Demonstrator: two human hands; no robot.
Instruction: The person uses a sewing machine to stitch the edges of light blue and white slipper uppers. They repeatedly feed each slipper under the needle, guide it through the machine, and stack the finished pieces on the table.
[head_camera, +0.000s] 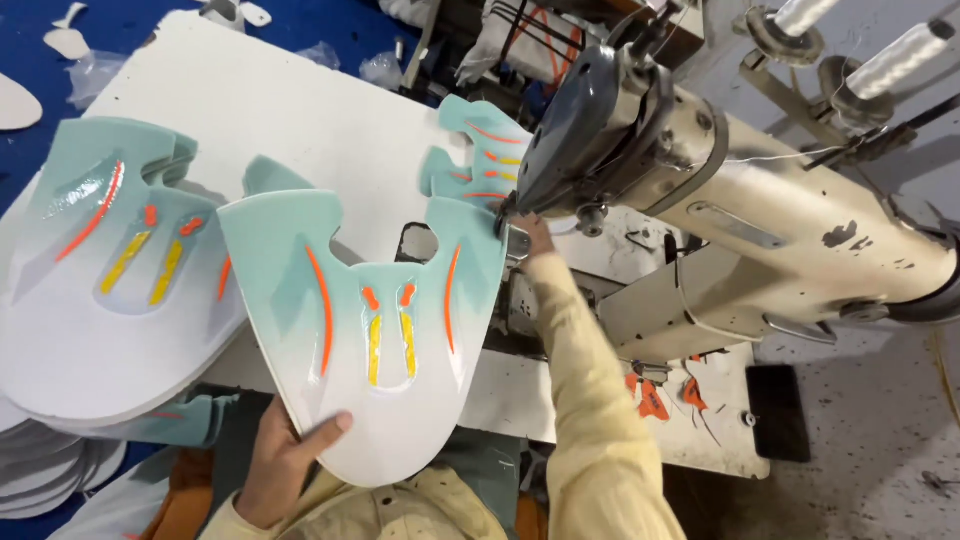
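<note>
At the near edge of the white tabletop (270, 90), a flat shoe upper panel (375, 330) is held out over the person's lap, its pale rounded end toward the body and its mint-green wings reaching up to the head of the sewing machine (700, 190). The left hand (280, 465) pinches that rounded end, thumb on top and the other fingers hidden beneath, so the fingers are clamped on the panel's near rim. The right hand (537, 235) is stretched forward to the panel's far right wing, just under the needle area; it touches the wing there, but the machine head hides its fingers and I cannot tell whether they are closed on it.

The panel looks light and thin, a glossy laminated sheet with orange and yellow moulded stripes. It holds its shape when gripped by one end yet bows a little, so it is probably springy rather than rigid. The shiny face may be slippery; a pinch at the plain white rim, away from the raised stripes, seems the surest hold.

Toward the left edge of the tabletop lies a stack of like panels (110, 260), and another piece (480, 160) rests just behind the machine head.
</note>
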